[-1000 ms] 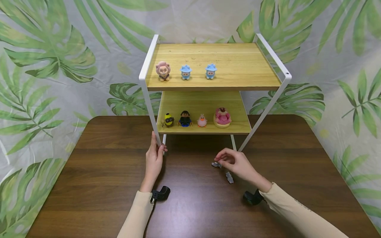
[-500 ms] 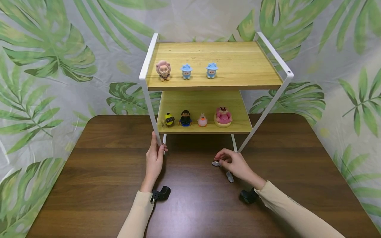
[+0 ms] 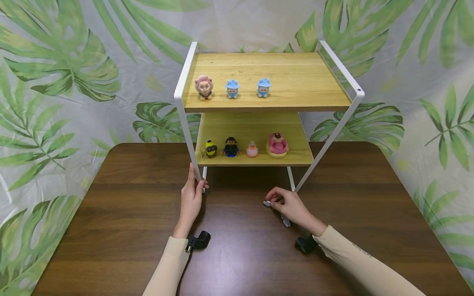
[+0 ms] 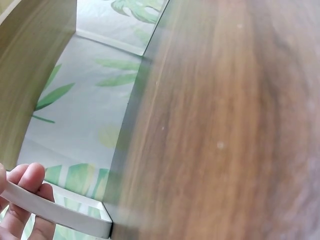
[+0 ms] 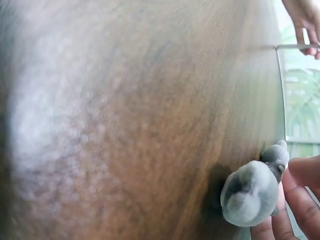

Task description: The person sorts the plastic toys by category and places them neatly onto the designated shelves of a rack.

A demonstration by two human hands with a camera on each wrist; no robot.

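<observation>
My left hand [image 3: 191, 201] grips the white front-left leg [image 3: 189, 135] of a two-tier shelf, index finger pointing up along it. In the left wrist view, fingers [image 4: 33, 176] wrap around the white bar [image 4: 60, 212]. By the shelf's front-right leg, my right hand [image 3: 292, 205] pinches a small grey figurine [image 3: 267, 203] low at the tabletop, thumb and fingertips covering part of it. A second grey figurine [image 3: 285, 221] lies on the table under that hand, partly hidden. In the right wrist view, a rounded grey figurine [image 5: 249, 196] shows close up beside the fingers.
On the upper shelf [image 3: 296, 78] stand a pink-maned figurine [image 3: 204, 87] and two blue-hatted ones [image 3: 232, 89]. The lower shelf holds a yellow figure [image 3: 211, 149], a dark-clothed one [image 3: 231, 147], a pink bird [image 3: 252, 149] and a pink bear [image 3: 277, 145]. Brown table [image 3: 111, 230] underneath.
My right hand has shifted slightly left, and the pinched grey figurine with it; the hand now covers more of the second figurine. My left hand keeps its place on the leg.
</observation>
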